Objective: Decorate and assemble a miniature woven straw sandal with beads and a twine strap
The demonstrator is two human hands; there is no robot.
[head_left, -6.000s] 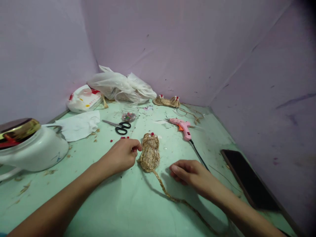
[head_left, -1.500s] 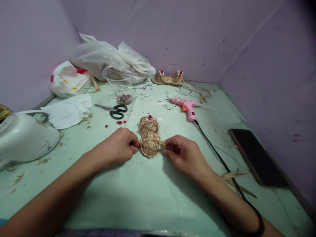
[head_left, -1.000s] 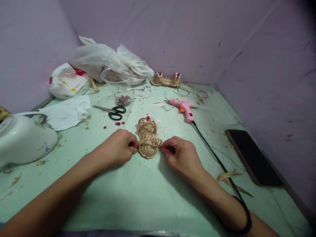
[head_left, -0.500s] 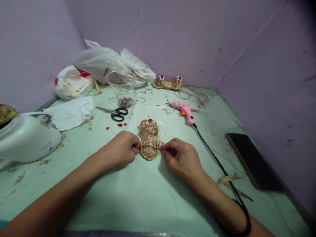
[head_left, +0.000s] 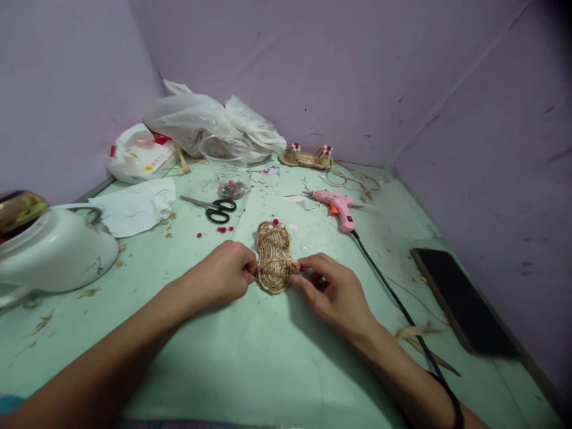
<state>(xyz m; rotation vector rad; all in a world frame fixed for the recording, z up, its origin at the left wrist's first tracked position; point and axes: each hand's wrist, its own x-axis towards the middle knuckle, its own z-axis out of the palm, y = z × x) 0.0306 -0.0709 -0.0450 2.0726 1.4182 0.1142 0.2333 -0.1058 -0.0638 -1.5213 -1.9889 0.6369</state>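
A small woven straw slipper (head_left: pixel 273 275) lies flat on the table between my hands. Its sole is wound from coiled braid, one band crosses it, and red and white beads sit at its far end. The fingers of my left hand (head_left: pixel 230 271) are closed at its left edge, pinching the side by the band. On the opposite edge, my right hand (head_left: pixel 333 286) has thumb and index finger around the band's right end. Both fingertips touch the straw, and the other fingers are curled partly out of sight.
Beyond lie black-handled scissors (head_left: pixel 218 210), loose red beads (head_left: pixel 222 229), a clear cup of beads (head_left: pixel 231 189) and a pink glue gun (head_left: pixel 334 205) whose cord runs past my right arm. A phone (head_left: pixel 462 301) is at right, a white pot (head_left: pixel 62 250) at left, another woven piece (head_left: pixel 306 159) behind.
My right thumb and index finger have opened slightly and shifted onto the band's end. My left hand stays at the left edge. The whole view has shifted slightly.
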